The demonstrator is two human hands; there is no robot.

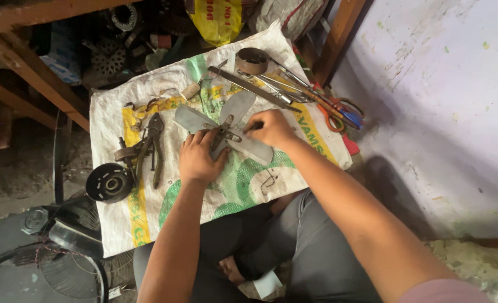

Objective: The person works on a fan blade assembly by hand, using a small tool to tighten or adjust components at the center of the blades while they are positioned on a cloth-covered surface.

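Observation:
A grey metal fan blade (235, 109) with several vanes lies on a white woven sack (164, 84) spread on the floor. My left hand (198, 158) presses flat on its near-left vane beside the hub (226, 133). My right hand (271, 128) is closed around a small dark tool whose tip points at the hub. What kind of tool it is stays hidden by the fingers.
Pliers (156, 147) and a round black motor part (109, 182) lie at the sack's left. A metal ring (253, 60), a long flat file (251, 87), screwdrivers and orange-handled scissors (334, 119) lie at the far right. A fan guard (52, 269) lies lower left. A wall stands right.

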